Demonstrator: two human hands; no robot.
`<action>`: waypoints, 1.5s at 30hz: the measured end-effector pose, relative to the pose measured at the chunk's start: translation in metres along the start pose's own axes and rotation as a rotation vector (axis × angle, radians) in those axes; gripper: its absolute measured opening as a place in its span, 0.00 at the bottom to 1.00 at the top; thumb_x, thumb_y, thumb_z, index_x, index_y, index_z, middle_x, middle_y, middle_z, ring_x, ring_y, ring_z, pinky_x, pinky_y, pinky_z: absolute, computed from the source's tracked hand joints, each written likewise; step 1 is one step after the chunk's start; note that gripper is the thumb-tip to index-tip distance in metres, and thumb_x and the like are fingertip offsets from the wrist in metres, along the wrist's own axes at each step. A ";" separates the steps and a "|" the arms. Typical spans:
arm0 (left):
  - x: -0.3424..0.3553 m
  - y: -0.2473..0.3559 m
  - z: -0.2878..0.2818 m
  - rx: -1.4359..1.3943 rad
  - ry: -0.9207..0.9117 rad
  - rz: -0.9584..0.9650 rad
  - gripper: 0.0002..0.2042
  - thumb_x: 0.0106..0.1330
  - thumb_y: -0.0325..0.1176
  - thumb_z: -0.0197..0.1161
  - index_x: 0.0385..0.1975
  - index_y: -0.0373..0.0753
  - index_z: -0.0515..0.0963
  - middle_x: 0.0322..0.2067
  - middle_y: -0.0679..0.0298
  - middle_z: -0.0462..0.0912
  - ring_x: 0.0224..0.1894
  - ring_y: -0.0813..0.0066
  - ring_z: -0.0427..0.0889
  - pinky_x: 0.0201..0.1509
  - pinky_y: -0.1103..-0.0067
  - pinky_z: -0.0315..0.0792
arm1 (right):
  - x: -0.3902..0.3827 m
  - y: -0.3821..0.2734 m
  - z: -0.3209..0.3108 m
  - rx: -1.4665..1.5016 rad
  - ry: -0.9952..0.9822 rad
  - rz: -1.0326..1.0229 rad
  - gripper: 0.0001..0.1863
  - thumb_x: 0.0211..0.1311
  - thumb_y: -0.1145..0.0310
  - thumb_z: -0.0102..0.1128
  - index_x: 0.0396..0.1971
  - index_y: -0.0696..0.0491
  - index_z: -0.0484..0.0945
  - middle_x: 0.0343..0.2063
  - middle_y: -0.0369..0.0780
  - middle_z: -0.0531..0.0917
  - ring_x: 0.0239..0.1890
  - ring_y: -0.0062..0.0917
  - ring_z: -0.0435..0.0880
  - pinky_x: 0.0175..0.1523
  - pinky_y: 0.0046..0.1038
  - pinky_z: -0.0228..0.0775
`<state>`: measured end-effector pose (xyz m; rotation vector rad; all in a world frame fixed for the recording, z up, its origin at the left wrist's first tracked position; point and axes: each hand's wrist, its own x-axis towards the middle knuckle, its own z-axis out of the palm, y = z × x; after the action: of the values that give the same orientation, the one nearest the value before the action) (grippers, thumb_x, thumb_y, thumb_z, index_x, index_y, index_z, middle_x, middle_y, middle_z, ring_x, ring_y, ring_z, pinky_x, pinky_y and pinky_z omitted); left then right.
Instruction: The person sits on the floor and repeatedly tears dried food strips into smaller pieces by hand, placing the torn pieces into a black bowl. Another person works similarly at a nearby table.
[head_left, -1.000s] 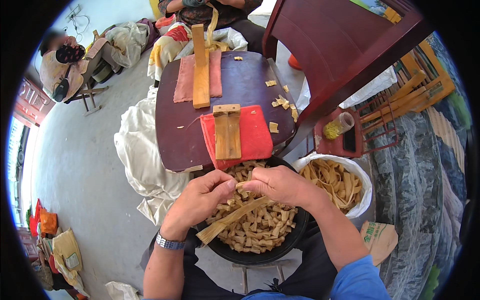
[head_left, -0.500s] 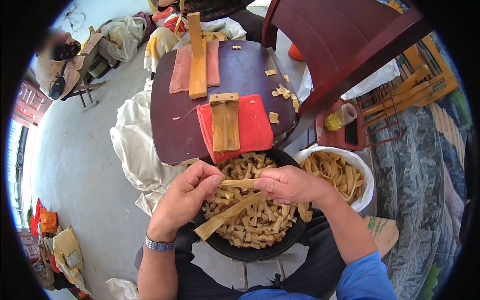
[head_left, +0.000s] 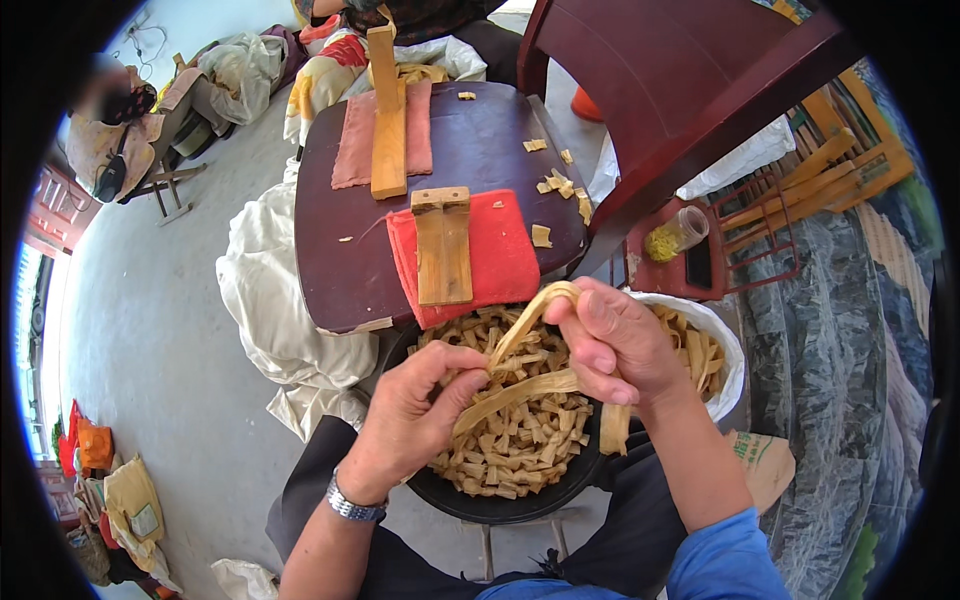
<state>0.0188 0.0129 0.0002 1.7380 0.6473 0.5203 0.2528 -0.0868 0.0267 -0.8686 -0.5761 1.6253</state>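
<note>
A long tan strip (head_left: 520,390) of flat, leaf-like material is held between both hands directly above a black basin (head_left: 500,500) resting on the person's lap. The strip runs from the left hand (head_left: 415,415), where one end is pinched between thumb and closed fingers, up through a loop at the right hand (head_left: 615,345), whose fingers are curled shut around the bend; a free end hangs down below the right hand past the basin rim. The black basin is filled nearly to its rim with short cut tan pieces (head_left: 510,440) of the same material, piled loosely. Just beside it on the person's right stands a white bag-lined container (head_left: 725,345), touching or nearly touching the basin, and it holds longer uncut tan strips lying in a tangle. Directly beyond the basin is a dark brown round table (head_left: 340,260). On its near edge lies a red cloth (head_left: 500,250) with a pale wooden block (head_left: 443,245) lying flat on it; farther back lies a pink cloth (head_left: 350,145) bearing a longer wooden block (head_left: 387,110). Small tan offcuts (head_left: 555,185) are scattered on the table's right part. To the right of the table, a red crate (head_left: 680,270) holds a clear jar (head_left: 675,232) with yellow contents and a dark flat object. A dark red chair (head_left: 680,80) tilts over the table's right side. White sacking (head_left: 270,300) lies on the floor on the left of the table.
</note>
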 end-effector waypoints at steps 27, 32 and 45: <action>-0.007 -0.005 -0.001 -0.938 -0.287 -0.397 0.17 0.77 0.30 0.50 0.62 0.35 0.62 0.40 0.52 0.83 0.39 0.64 0.87 0.48 0.71 0.81 | 0.020 0.046 0.019 -0.397 0.110 0.181 0.15 0.75 0.63 0.58 0.52 0.56 0.73 0.25 0.34 0.79 0.19 0.11 0.72 0.23 0.17 0.64; -0.004 -0.002 0.003 -0.903 -0.230 -0.384 0.19 0.76 0.28 0.54 0.62 0.34 0.60 0.42 0.49 0.84 0.42 0.61 0.87 0.50 0.70 0.81 | 0.024 0.062 0.009 -0.742 0.204 -0.050 0.15 0.73 0.63 0.58 0.50 0.58 0.71 0.34 0.40 0.85 0.33 0.21 0.84 0.39 0.26 0.76; -0.003 -0.017 0.007 -0.232 -0.015 0.069 0.15 0.63 0.21 0.69 0.47 0.39 0.75 0.47 0.63 0.74 0.50 0.72 0.75 0.58 0.78 0.69 | 0.017 0.048 0.014 -1.045 0.213 -0.180 0.12 0.70 0.66 0.61 0.43 0.58 0.73 0.33 0.50 0.86 0.36 0.39 0.88 0.41 0.34 0.77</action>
<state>0.0187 0.0096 -0.0181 1.5480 0.4971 0.6052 0.2110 -0.0798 -0.0050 -1.6518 -1.3448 0.9798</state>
